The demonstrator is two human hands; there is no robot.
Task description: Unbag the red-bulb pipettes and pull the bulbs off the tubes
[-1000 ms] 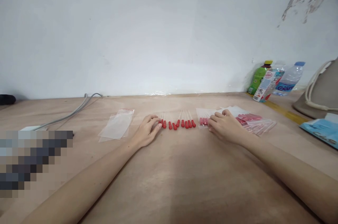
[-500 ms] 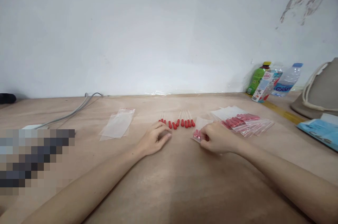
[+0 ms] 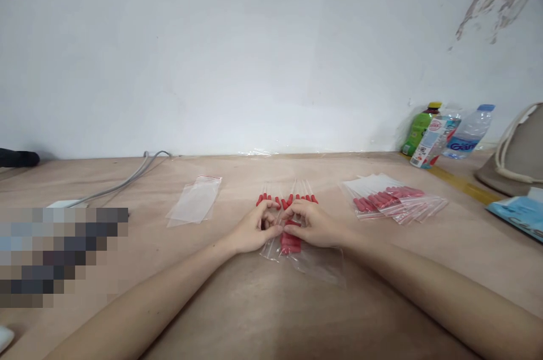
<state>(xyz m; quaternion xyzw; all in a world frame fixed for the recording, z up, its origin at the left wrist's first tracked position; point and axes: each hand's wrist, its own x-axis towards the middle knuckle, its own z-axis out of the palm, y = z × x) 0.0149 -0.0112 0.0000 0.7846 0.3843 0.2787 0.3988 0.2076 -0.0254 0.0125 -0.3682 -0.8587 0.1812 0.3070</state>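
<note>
My left hand (image 3: 257,228) and my right hand (image 3: 316,225) meet at the middle of the table, fingers curled and thumbs almost touching. Between them they pinch a clear zip bag (image 3: 320,266), which lies tilted toward me. Inside it show several red rubber bulbs (image 3: 291,245), partly covered by my right fingers. Just beyond my fingertips lies a row of droppers (image 3: 314,199), red bulbs toward me and thin clear stems pointing at the wall.
Flat clear zip bags (image 3: 194,201) lie to the left. At right, filled bags (image 3: 388,198) overlap in a fanned pile. Farther right stand a green bottle (image 3: 418,132), a carton (image 3: 433,142), a water bottle (image 3: 470,132) and a grey-brown hat (image 3: 515,156). A cable (image 3: 123,184) runs at left.
My right hand has moved left from beside the filled pile, bringing the bag with it. My left hand now grips the bag too. The view has shifted slightly.
</note>
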